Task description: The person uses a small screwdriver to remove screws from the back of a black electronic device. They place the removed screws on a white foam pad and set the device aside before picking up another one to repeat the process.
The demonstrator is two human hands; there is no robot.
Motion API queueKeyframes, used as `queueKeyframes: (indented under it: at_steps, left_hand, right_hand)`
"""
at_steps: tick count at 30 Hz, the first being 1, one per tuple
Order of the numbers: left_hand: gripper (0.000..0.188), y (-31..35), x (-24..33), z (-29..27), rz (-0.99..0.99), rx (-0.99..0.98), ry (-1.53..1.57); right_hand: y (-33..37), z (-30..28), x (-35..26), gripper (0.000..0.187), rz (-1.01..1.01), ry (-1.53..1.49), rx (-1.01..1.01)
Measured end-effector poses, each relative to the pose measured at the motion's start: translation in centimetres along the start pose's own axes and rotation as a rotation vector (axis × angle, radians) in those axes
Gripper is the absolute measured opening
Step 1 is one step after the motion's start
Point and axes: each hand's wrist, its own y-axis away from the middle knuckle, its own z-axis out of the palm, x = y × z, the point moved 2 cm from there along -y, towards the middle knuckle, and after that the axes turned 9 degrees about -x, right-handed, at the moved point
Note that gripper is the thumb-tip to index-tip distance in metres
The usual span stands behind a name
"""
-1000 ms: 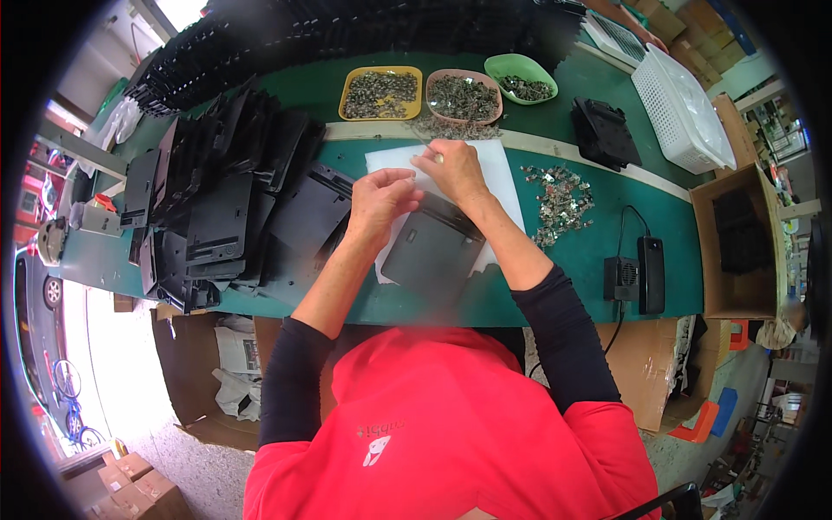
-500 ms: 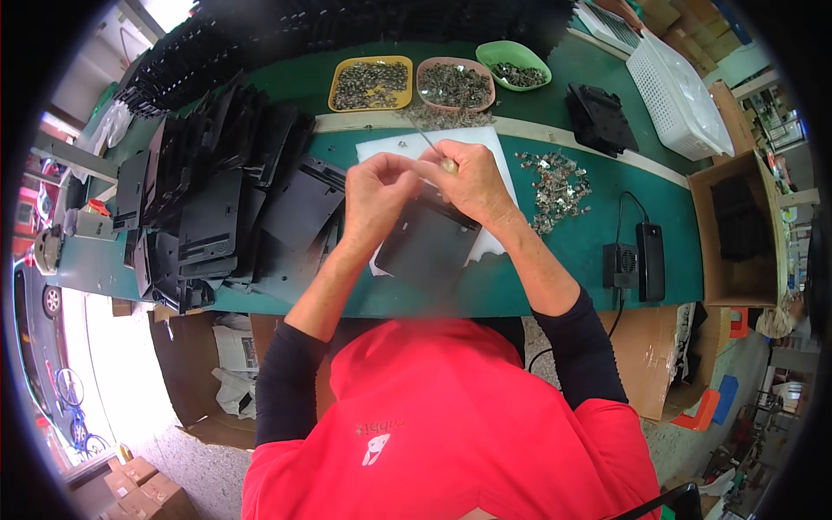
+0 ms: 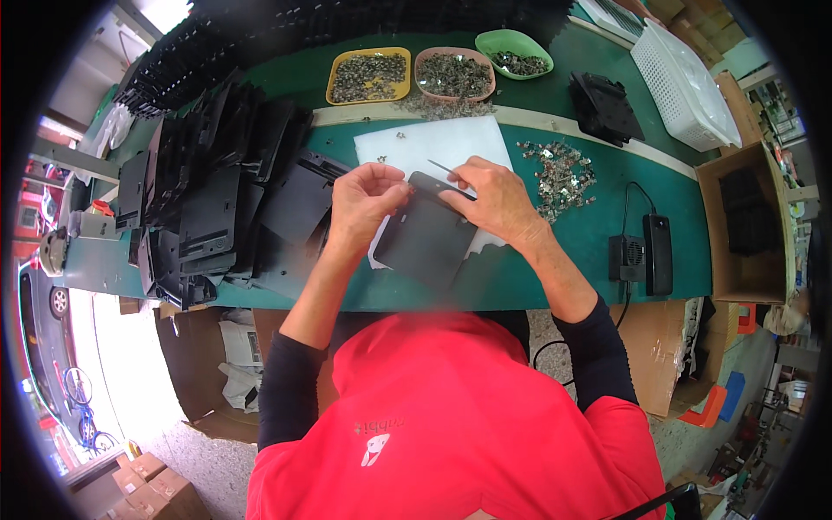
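Near the black panel's [image 3: 426, 240] far edge, a gap separates the hands [image 3: 357, 208] [image 3: 504, 204].

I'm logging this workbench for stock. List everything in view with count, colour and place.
Table: 1, green, centre
Sheet: 1, white, table centre
Work panel: 1, dark, on the sheet
Thin tool: 1, dark, over the sheet
Heaped panels: many, black, left
Rowed parts: many, black, back
Tray: 1, yellow, back centre
Bowls: 2, pink and green, right of tray
Metal bits: countless, silvery, in tray and bowls, loose nearby
Black stack: count unclear, black, back right
Basket: 1, white, far right
Corded boxes: 2, black, right
Cartons: several, brown, right, below table, lower left
Car: 1, grey, far left
Rim clutter: too small to tell
Top: 1, red, bottom
Sleeves: 2, black, forearms
Left hand: 1, bare, panel's left
Right hand: 1, bare, panel's right
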Motion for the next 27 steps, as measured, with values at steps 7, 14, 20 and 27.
queueKeyframes:
  at_steps: [7, 14, 20, 27]
  left_hand:
    - [0.008, 0.6, -2.1, 2.3, 0.141, 0.306, -0.453]
    - [0.007, 0.8, -2.1, 3.4, 0.362, 0.371, -0.672]
    - [0.011, 0.7, -2.4, 3.6, 0.512, 0.353, -0.906]
    - [0.009, 0.2, 0.2, 5.7, 0.334, 0.197, -1.284]
  right_hand:
    - [-0.3, 0.9, 2.1, 0.027, 0.073, 0.007, -0.081]
    - [-0.2, 1.2, 2.1, 0.025, 0.145, -0.148, -0.176]
    - [0.2, 1.6, 2.3, 0.024, 0.121, -0.199, -0.144]
    - [0.5, 2.0, 2.7, 0.024, 0.108, -0.24, -0.126]
